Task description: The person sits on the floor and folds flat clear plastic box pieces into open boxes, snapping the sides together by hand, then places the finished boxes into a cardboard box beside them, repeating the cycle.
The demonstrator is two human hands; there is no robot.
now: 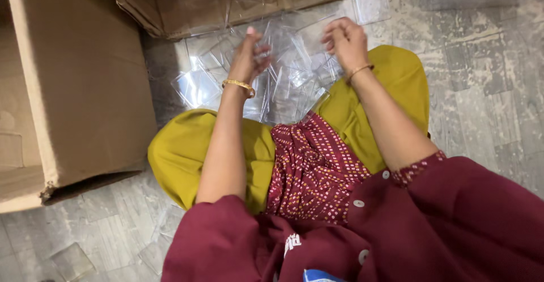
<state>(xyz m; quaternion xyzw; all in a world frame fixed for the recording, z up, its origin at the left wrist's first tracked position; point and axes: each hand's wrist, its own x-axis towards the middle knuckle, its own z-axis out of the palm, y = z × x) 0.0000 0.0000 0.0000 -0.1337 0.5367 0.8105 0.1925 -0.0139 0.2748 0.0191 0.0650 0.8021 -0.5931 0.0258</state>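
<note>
Your left hand (247,55) pinches a clear square plastic piece (277,44); right hand (347,41) curled shut above the heap of clear plastic squares (198,86). Slick stacked pieces risk sliding, scratching.

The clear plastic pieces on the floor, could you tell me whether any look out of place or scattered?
Yes. Most clear plastic pieces lie in a loose, overlapping heap in front of the hands, left hand and right hand. A few strays lie apart on the floor near the bottom left, by the cardboard box.
</note>
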